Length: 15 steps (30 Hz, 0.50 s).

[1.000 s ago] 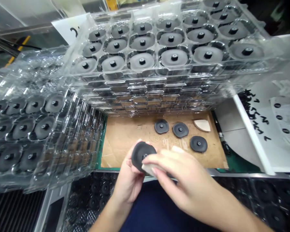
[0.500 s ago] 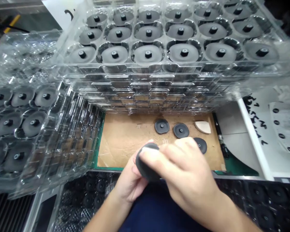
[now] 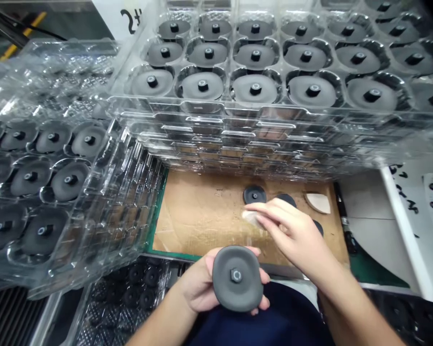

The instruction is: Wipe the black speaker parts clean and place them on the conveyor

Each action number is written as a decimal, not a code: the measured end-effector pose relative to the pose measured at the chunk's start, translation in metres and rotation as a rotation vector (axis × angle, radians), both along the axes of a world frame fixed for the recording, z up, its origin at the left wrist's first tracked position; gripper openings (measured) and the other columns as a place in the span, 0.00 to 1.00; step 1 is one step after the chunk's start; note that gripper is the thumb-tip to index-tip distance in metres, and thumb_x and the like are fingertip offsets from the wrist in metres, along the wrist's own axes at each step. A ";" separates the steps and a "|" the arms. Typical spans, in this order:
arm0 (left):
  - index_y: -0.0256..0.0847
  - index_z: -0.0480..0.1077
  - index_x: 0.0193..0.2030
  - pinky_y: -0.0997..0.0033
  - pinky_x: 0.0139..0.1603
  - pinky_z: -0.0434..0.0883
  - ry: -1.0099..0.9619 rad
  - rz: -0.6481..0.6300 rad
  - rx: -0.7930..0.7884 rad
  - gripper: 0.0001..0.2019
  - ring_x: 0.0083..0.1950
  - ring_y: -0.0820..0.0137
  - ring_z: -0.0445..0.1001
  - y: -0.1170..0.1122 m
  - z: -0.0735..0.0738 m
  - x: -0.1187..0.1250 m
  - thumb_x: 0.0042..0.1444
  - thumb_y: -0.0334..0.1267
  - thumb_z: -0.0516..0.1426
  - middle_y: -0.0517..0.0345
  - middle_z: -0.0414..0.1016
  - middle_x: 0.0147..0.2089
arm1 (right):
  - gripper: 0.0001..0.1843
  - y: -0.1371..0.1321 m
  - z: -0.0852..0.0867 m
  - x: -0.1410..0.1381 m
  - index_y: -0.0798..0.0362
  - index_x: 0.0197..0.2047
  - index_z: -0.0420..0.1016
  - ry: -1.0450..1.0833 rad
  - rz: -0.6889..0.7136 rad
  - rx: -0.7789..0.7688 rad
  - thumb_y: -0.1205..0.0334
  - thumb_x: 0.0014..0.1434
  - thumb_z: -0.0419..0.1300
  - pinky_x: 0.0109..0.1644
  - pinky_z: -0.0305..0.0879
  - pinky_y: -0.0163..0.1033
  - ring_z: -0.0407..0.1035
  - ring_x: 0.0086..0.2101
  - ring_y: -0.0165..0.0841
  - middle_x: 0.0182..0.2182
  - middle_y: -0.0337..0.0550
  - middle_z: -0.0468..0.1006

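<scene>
My left hand [image 3: 202, 288] is closed around the edge of a dark grey dished disc with a short central stem [image 3: 236, 290], its stem side facing up at me. Above and to the right, my right hand [image 3: 292, 226] pinches a small whitish pad [image 3: 251, 218] between thumb and fingers. Just beyond that pad lies a similar grey disc [image 3: 254, 194] on the cardboard sheet [image 3: 191, 211]. Another disc [image 3: 286, 199] is partly hidden behind my right hand, and the edge of one more [image 3: 318, 227] shows beside it.
Stacked clear plastic trays [image 3: 216, 106] full of discs rise at the back. A second tray stack [image 3: 104, 192] stands on the left. A whitish wedge-shaped piece [image 3: 318, 203] and a black marker [image 3: 342, 216] lie on the right, near a white panel edge [image 3: 406, 230].
My right hand has moved off the held disc, up and to the right, with the whitish pad. My left hand has turned the disc stem side up and lowered it. The view has shifted.
</scene>
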<state>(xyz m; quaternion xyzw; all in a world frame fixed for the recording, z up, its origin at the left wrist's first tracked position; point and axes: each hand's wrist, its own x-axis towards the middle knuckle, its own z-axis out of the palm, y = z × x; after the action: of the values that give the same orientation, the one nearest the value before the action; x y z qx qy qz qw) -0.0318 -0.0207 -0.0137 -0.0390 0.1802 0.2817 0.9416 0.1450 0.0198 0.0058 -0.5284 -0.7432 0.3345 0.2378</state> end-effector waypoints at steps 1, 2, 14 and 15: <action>0.37 0.75 0.45 0.68 0.31 0.75 -0.014 0.016 0.004 0.23 0.34 0.60 0.80 0.001 0.001 -0.001 0.40 0.43 0.67 0.49 0.81 0.38 | 0.14 -0.006 -0.012 0.001 0.51 0.47 0.74 -0.020 -0.042 -0.071 0.66 0.64 0.50 0.40 0.67 0.38 0.71 0.36 0.33 0.35 0.44 0.76; 0.37 0.75 0.45 0.68 0.32 0.75 -0.013 0.030 0.008 0.24 0.35 0.60 0.80 0.002 0.002 -0.002 0.40 0.43 0.67 0.48 0.81 0.38 | 0.14 -0.014 -0.024 0.002 0.51 0.48 0.74 -0.029 -0.055 -0.128 0.65 0.64 0.50 0.40 0.68 0.38 0.72 0.36 0.33 0.35 0.44 0.77; 0.40 0.77 0.42 0.66 0.42 0.71 0.294 0.073 0.119 0.19 0.37 0.63 0.79 0.003 0.011 0.004 0.39 0.39 0.68 0.53 0.80 0.37 | 0.14 -0.030 0.007 0.001 0.46 0.51 0.70 0.124 -0.086 0.192 0.66 0.64 0.52 0.42 0.65 0.38 0.71 0.40 0.32 0.40 0.39 0.79; 0.39 0.78 0.39 0.65 0.44 0.71 0.388 0.101 0.141 0.18 0.38 0.63 0.78 0.002 0.013 0.006 0.38 0.39 0.69 0.53 0.80 0.36 | 0.14 -0.026 0.021 -0.003 0.45 0.51 0.71 0.147 0.076 0.315 0.66 0.64 0.52 0.39 0.62 0.38 0.70 0.35 0.31 0.35 0.38 0.79</action>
<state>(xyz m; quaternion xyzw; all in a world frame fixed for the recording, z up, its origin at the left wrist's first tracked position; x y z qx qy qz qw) -0.0256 -0.0185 -0.0008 0.0729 0.3357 0.3427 0.8744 0.1423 -0.0062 0.0270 -0.4301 -0.7864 0.2605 0.3587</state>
